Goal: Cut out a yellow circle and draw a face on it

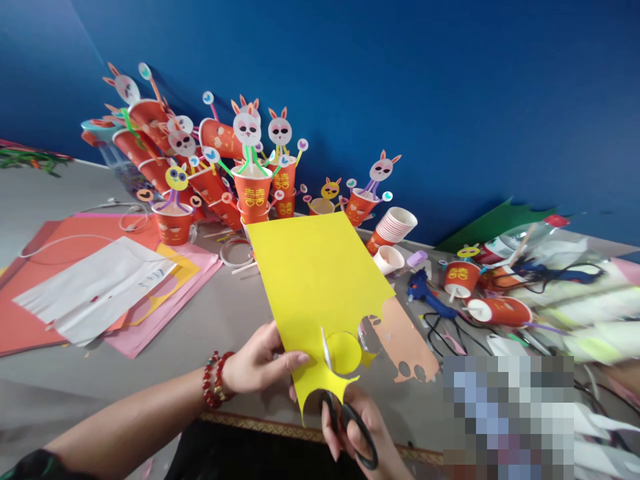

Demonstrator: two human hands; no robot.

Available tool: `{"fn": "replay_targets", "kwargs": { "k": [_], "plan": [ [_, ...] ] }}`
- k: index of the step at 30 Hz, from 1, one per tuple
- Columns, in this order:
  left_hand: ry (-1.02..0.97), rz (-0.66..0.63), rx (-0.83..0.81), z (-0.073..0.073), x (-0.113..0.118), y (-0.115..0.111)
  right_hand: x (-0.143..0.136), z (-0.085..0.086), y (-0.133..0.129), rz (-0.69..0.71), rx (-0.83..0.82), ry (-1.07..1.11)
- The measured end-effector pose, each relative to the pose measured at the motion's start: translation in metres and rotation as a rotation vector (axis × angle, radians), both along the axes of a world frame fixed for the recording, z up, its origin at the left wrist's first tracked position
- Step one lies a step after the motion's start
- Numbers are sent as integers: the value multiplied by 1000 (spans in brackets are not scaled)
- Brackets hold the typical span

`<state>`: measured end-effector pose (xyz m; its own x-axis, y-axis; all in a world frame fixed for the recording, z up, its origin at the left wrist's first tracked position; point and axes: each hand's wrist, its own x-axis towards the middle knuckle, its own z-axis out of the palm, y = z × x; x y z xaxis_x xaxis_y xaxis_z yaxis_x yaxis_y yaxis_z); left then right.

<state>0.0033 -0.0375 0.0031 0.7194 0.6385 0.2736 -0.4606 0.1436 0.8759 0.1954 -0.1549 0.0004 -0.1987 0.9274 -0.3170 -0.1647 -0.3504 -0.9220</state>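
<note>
My left hand (260,360), with red bead bracelets at the wrist, pinches the left edge of a sheet of yellow paper (310,273), thumb on top. Black-handled scissors (355,423) are in my right hand (370,420), fingers through the loops. One blade shows above the sheet, beside a round piece (345,352) cut most of the way around. Curved notches mark the sheet's lower and right edges. Beneath its right side lies an orange paper scrap (403,340) with round holes.
Red paper cups (253,197) with paper animal faces stand and lie along the blue wall. At left are coloured sheets under a white paper (95,290). A blue glue gun (427,293), stacked cups (393,230) and plastic-wrapped things lie at right.
</note>
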Motion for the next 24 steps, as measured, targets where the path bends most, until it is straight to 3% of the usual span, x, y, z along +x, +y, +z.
{"fn": "replay_targets", "kwargs": {
  "k": [24],
  "plan": [
    [36,8,6,1,-2,1,6,10,12,35,-89,-33]
  ]
}}
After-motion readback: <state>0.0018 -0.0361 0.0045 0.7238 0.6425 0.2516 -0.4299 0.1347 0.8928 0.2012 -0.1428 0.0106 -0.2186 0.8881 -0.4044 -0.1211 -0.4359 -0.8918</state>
